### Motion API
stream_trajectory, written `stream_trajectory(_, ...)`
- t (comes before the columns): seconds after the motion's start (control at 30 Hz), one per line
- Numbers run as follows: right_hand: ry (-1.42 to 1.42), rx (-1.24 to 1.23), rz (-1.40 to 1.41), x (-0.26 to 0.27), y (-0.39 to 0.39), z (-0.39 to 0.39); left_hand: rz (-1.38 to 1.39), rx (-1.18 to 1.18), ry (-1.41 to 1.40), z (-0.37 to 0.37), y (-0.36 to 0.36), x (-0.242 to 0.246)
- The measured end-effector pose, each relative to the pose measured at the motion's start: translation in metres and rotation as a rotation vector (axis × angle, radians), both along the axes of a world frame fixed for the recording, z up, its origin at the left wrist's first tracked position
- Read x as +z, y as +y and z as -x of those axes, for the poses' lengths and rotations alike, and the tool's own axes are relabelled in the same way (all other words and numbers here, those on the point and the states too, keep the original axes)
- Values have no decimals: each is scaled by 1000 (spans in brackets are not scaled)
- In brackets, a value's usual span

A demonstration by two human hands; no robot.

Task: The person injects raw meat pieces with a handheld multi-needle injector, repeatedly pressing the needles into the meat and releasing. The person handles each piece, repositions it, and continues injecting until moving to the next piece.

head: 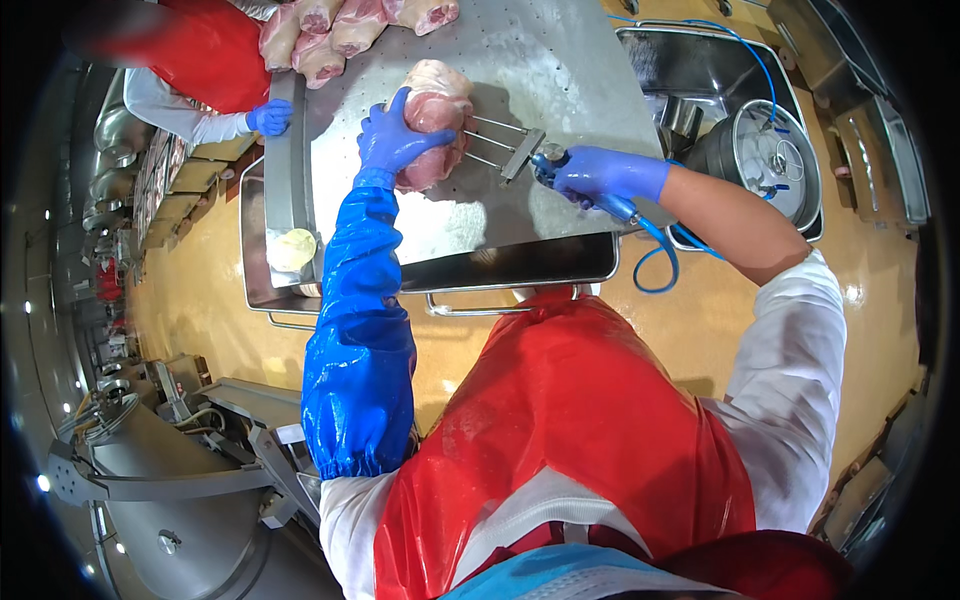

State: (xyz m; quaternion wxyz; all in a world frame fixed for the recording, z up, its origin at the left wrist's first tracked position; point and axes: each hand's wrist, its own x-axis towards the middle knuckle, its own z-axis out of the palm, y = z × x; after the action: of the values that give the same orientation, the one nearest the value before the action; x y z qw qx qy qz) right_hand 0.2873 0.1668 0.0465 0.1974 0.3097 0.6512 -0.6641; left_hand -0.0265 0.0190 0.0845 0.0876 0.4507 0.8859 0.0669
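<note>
A raw piece of meat [439, 112], probably pork with pale fat at its far end, lies on the perforated steel table [525, 67]. My left hand [397, 139], in a blue glove and blue sleeve cover, grips its left side with thumb and fingers spread over it. In my right hand [607, 174], also gloved, is the handle of a brine injector gun [523, 156] with three needles. The needles point left, and their tips meet the right side of the meat; how deep they sit cannot be seen. A blue hose [670, 262] loops from the handle.
Several raw meat pieces [330, 37] lie at the far left of the table. A co-worker's gloved hand [270, 118] rests by its left edge. Steel tubs [517, 262] stand below and right, one holding a lidded steel vessel [776, 161]. A yellowish round object [292, 250] sits at the near-left corner.
</note>
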Motion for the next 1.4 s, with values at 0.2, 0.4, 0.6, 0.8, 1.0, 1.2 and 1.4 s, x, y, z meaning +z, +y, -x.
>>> stream_trajectory(0.2, 12, -2, -54, 7, -7, 4, -21, 5, -24, 9, 1, 0)
stream_trajectory(0.4, 48, 173, -438, 45, -15, 11, -56, -15, -68, 22, 3, 3)
stream_trajectory(0.6, 25, -88, -197, 45, -58, -20, -149, -82, -247, 75, -6, -24)
stream_trajectory(0.8, 178, -197, -607, 23, -103, -108, -204, -122, -354, 73, -5, -19)
stream_trajectory(1.0, 15, -84, -514, 34, -83, -43, -142, -55, -115, 56, -2, -18)
stream_trajectory(1.2, -88, 30, -423, 38, -58, 37, -146, -39, -151, 65, -2, -22)
stream_trajectory(1.4, 104, 2, -223, -19, -56, 33, -132, -56, -232, 81, -4, -32)
